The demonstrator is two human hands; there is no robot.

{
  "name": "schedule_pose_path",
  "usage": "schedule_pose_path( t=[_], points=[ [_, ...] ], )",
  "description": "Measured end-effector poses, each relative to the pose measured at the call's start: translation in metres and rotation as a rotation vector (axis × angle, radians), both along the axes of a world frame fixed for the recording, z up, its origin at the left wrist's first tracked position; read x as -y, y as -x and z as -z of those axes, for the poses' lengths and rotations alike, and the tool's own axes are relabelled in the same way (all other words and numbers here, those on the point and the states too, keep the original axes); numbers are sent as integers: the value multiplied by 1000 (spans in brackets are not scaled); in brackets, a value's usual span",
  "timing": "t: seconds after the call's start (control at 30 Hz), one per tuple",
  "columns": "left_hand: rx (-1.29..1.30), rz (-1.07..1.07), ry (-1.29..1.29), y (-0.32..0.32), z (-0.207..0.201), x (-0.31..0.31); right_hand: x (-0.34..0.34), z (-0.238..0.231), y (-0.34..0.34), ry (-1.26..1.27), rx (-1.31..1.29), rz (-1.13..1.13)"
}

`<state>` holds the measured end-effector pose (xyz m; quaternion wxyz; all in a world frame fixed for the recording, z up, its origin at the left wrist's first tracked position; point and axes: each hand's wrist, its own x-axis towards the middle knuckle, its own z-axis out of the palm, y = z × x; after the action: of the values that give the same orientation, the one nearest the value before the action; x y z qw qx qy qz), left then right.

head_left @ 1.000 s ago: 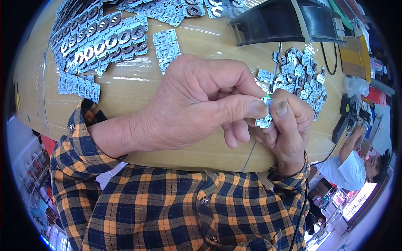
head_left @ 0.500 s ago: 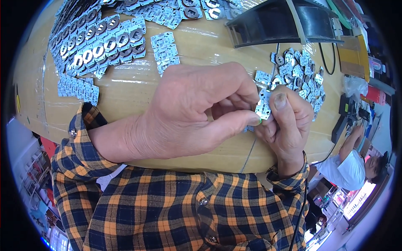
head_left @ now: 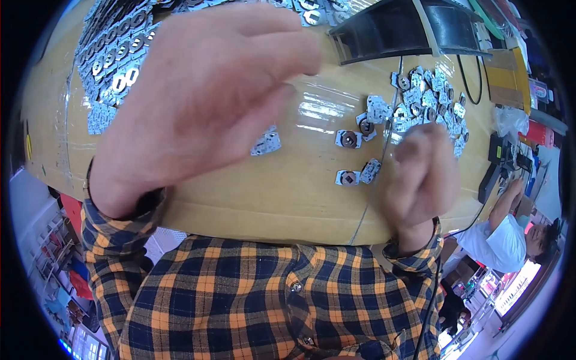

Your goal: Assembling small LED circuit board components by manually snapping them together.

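Note:
My left hand [head_left: 222, 90], blurred by motion, is raised over the left-centre of the table. Its fingers look curled, and whether anything is in them cannot be made out. Just below its thumb lies a small pale-blue circuit board piece [head_left: 266, 144], partly covered by the hand. At the right my right hand [head_left: 423, 174] is also smeared, its fingers bent. Close to it lie single circuit boards: one with a round dark holder [head_left: 348, 139], another such board [head_left: 347, 177], and a board with its component side up [head_left: 371, 171].
A heap of loose boards [head_left: 429, 99] lies beyond my right hand. Rows of joined board panels [head_left: 114, 57] are stacked at far left. A black plastic bin [head_left: 390, 30] stands at the back, with a black cable [head_left: 480, 84] beside it. A person in white [head_left: 495, 240] is at right.
My left hand has moved left and away from the right hand, over the board strip. The board both hands held is no longer seen between them. Single boards near the right hand are now uncovered.

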<state>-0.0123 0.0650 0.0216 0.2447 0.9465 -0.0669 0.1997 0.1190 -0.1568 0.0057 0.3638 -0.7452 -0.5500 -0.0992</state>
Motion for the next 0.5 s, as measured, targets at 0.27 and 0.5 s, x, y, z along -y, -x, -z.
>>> schedule_pose_path(
  t=[0.27, 0.5],
  points=[
    [-335, 113, -33, -1, -22, -22, -18, 19, 14, 157, 139, -412],
    [322, 364, -448, -3, 22, -32, -5, 10, -29, 286, 404, 129]
  ],
)
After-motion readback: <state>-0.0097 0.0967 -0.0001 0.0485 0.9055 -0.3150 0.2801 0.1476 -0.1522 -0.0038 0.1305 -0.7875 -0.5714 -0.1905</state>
